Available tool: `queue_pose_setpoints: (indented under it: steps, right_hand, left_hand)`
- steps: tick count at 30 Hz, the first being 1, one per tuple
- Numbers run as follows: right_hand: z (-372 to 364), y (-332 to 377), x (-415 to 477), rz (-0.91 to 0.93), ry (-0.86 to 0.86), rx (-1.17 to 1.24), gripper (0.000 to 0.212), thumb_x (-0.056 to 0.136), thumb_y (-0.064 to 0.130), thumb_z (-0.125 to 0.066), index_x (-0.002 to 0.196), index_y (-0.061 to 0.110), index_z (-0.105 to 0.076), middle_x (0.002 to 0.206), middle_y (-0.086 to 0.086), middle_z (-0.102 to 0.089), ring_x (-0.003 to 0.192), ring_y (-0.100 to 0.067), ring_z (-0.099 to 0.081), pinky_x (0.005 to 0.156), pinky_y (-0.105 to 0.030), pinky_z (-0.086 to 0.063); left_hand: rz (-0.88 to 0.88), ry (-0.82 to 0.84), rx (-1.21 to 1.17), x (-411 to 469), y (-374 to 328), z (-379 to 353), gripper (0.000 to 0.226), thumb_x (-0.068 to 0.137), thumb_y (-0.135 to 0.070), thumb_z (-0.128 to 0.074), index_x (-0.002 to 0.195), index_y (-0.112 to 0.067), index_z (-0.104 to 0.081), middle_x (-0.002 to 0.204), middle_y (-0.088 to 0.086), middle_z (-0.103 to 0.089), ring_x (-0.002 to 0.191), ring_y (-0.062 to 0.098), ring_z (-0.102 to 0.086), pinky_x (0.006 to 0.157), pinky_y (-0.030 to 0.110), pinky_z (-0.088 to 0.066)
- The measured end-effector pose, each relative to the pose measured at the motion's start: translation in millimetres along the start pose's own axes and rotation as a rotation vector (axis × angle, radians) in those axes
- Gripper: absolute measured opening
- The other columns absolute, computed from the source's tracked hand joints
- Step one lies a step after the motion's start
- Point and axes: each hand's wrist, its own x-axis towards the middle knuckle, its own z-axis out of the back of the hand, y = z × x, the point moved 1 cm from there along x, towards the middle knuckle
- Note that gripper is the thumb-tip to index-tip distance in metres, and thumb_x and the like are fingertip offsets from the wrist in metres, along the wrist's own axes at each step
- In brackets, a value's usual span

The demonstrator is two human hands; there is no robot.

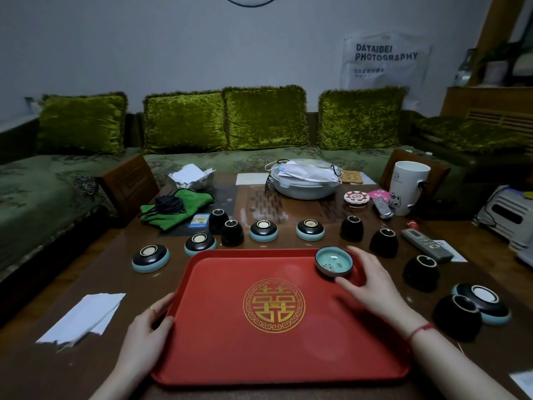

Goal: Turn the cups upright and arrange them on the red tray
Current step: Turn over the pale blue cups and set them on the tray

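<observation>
A red tray [219,336] with a gold emblem lies on the wooden table in front of me. One shallow cup [334,261] stands upright in the tray's far right corner, its pale green inside showing. My right hand [372,281] curls around that cup's right side, fingers touching it. My left hand [147,327] holds the tray's left edge. Several cups sit upside down around the tray: wide blue-rimmed ones [150,258] [263,230] [310,230] and taller black ones [232,232] [383,243] [421,273] [457,317].
White paper [83,316] lies on the table at the left. A green cloth [176,207], a covered basin [305,180], a white mug [406,186] and two remotes [427,245] stand behind the cups. A green sofa runs along the far side.
</observation>
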Motion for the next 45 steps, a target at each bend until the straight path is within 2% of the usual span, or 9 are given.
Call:
queue_pose_setpoints:
  steps: [5,13,22,26,30,33,38,42,45]
  right_hand:
    - [-28.2,12.4,35.2,-0.053,0.069,-0.102,0.081,0.074,0.039,-0.07,0.14,0.018,-0.028,0.142,-0.01,-0.038,0.132,-0.026,-0.034,0.11,-0.037,-0.029]
    - [-34.8,4.5,47.8,-0.077,0.059,-0.069,0.079,0.074,0.033,-0.07,0.139,0.017,-0.029,0.136,-0.013,-0.043,0.129,-0.028,-0.035,0.106,-0.035,-0.029]
    - [-24.0,21.1,72.1,0.103,0.081,-0.066,0.077,0.072,0.035,-0.074,0.136,0.015,-0.036,0.141,-0.008,-0.041,0.132,-0.02,-0.036,0.109,-0.028,-0.026]
    - [-27.7,31.9,101.3,0.099,0.154,-0.085,0.077,0.071,0.032,-0.075,0.135,0.016,-0.035,0.139,-0.011,-0.043,0.129,-0.023,-0.039,0.107,-0.03,-0.029]
    - [-33.0,28.5,131.1,0.01,0.247,-0.112,0.081,0.07,0.032,-0.076,0.136,0.018,-0.032,0.136,-0.015,-0.044,0.127,-0.027,-0.042,0.104,-0.029,-0.032]
    - [-39.7,20.9,151.9,-0.031,0.273,-0.129,0.082,0.07,0.032,-0.076,0.137,0.018,-0.031,0.136,-0.017,-0.044,0.128,-0.028,-0.041,0.103,-0.029,-0.032]
    - [-55.2,5.1,180.3,-0.059,0.295,-0.147,0.083,0.069,0.032,-0.077,0.137,0.02,-0.031,0.134,-0.017,-0.045,0.125,-0.028,-0.044,0.101,-0.027,-0.034]
    - [-67.9,-8.2,194.9,-0.066,0.32,-0.162,0.084,0.065,0.031,-0.078,0.136,0.019,-0.033,0.132,-0.017,-0.047,0.123,-0.028,-0.046,0.101,-0.029,-0.037]
    - [-74.3,-17.2,201.2,-0.067,0.319,-0.178,0.083,0.065,0.03,-0.077,0.135,0.019,-0.034,0.131,-0.016,-0.048,0.123,-0.029,-0.046,0.101,-0.029,-0.038]
  left_hand:
    - [-0.007,-0.019,-0.013,0.0,3.9,-1.6,0.047,0.084,0.0,-0.054,0.123,-0.026,-0.056,0.123,0.004,-0.063,0.114,0.017,-0.054,0.095,0.033,-0.038]
    - [-0.03,-0.041,-0.008,1.1,7.9,-3.0,0.045,0.084,0.0,-0.054,0.121,-0.024,-0.058,0.123,0.003,-0.063,0.107,0.012,-0.051,0.091,0.03,-0.036]
    - [-0.029,-0.039,-0.045,15.7,-5.1,1.5,0.043,0.085,-0.011,-0.059,0.127,-0.02,-0.052,0.126,0.006,-0.06,0.108,0.014,-0.054,0.095,0.03,-0.038]
    - [-0.116,-0.056,-0.007,44.9,-32.1,-3.7,0.045,0.085,-0.016,-0.06,0.128,-0.022,-0.05,0.13,0.001,-0.056,0.12,0.016,-0.051,0.102,0.032,-0.037]
    - [-0.261,0.05,0.054,86.3,-68.4,-39.1,0.047,0.086,-0.021,-0.059,0.13,-0.022,-0.046,0.129,-0.001,-0.055,0.121,0.014,-0.05,0.102,0.024,-0.034]
    - [-0.323,0.169,0.033,118.0,-97.6,-83.5,0.049,0.086,-0.021,-0.059,0.132,-0.019,-0.044,0.128,-0.001,-0.054,0.113,0.007,-0.049,0.091,0.01,-0.033]
    - [-0.25,0.32,-0.041,162.2,-131.1,-160.8,0.055,0.084,-0.028,-0.059,0.135,-0.016,-0.04,0.134,0.005,-0.052,0.121,0.014,-0.05,0.106,0.024,-0.035]
    - [-0.172,0.38,-0.114,180.8,-145.0,-208.6,0.056,0.086,-0.026,-0.058,0.136,-0.013,-0.038,0.137,0.007,-0.05,0.123,0.014,-0.049,0.092,0.01,-0.032]
    - [-0.144,0.407,-0.084,188.0,-150.1,-232.3,0.056,0.085,-0.027,-0.057,0.136,-0.013,-0.039,0.138,0.007,-0.05,0.124,0.016,-0.048,0.097,0.017,-0.032]
